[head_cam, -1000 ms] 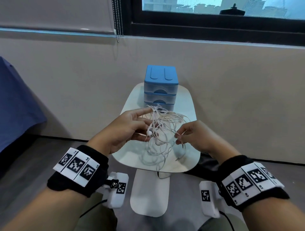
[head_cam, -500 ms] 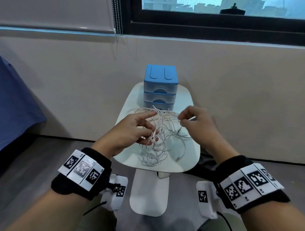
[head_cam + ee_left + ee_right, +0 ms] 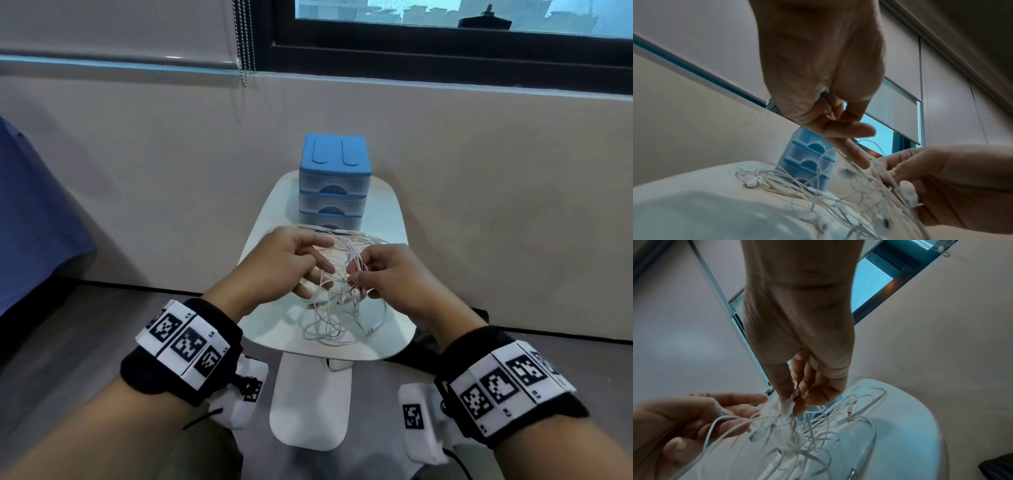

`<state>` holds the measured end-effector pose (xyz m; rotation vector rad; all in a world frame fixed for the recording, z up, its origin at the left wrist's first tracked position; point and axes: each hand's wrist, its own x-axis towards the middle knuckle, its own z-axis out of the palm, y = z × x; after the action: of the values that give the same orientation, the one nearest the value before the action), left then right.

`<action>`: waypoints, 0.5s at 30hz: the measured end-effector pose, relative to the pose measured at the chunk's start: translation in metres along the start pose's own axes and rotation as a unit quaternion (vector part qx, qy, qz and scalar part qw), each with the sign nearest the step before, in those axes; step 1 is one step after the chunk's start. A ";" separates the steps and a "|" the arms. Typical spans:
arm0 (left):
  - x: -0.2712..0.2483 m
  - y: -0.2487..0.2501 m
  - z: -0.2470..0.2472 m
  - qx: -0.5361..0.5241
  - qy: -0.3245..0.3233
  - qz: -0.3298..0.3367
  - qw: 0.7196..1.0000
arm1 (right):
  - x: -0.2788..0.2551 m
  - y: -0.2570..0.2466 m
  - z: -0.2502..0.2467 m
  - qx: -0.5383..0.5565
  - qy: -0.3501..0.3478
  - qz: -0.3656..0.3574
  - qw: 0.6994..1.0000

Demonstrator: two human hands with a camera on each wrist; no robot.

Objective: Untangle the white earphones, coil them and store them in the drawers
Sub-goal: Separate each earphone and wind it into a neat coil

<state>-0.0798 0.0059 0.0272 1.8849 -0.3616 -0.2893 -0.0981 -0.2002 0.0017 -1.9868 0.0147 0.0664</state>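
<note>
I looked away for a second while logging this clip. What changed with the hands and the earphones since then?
The right hand swung from the table's near right, up over the tangle, then in beside the left hand; it now pinches an earbud of the white earphones. The left hand kept its grip on the cords. The drawers stayed closed, the table unmoved.

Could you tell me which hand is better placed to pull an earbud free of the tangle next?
Right, probably: the right hand pinches an earbud, while the left hand only has cable of the white earphones over its fingers.
</note>
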 end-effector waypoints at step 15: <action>0.012 -0.009 -0.011 0.153 -0.099 -0.072 0.981 | 0.000 0.006 -0.008 0.056 0.020 0.024 0.998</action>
<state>-0.0636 0.0136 0.0226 2.1956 -0.4233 -0.5478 -0.0984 -0.2096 -0.0003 -1.8760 0.0905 0.0553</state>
